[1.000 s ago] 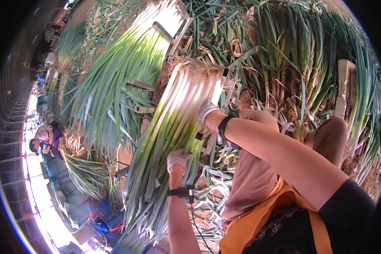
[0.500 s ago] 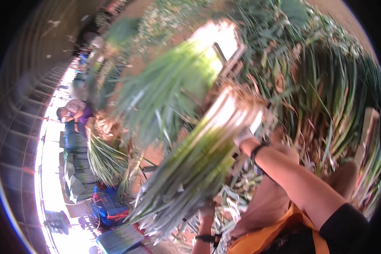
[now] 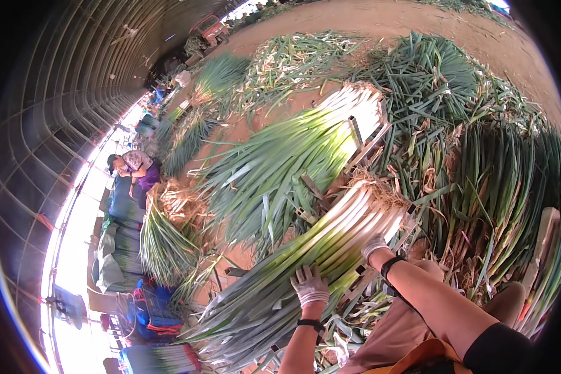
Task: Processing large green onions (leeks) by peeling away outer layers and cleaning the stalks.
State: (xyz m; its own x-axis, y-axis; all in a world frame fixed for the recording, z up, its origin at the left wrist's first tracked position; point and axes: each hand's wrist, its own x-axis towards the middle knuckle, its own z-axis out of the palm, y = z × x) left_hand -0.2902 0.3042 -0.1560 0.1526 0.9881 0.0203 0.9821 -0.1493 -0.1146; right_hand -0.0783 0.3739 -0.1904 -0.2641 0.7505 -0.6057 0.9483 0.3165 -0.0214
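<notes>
A large heap of long green onions [image 3: 315,234] lies slantwise before me, white root ends at the upper right and green leaves at the lower left. My left hand [image 3: 310,287], in a whitish glove, rests on the green part with its fingers spread. By the white stems at the near side is my right hand [image 3: 374,247], also gloved. It lies against the stalks, fingers partly hidden, without a visible grip. Parts of a wooden rack [image 3: 355,287] show beside and beneath the heap.
A second green onion heap [image 3: 293,146] rests on another wooden frame [image 3: 369,146] beyond. Unsorted green onions [image 3: 498,174] fill the right side, with loose leaves [image 3: 427,68] behind. At left, a person [image 3: 137,168] bends near a smaller pile [image 3: 168,234] and blue bags [image 3: 156,308].
My left hand has moved up from the heap's lower edge onto its green part. The right hand stays beside the white stems. The whole view has shifted and become sharper.
</notes>
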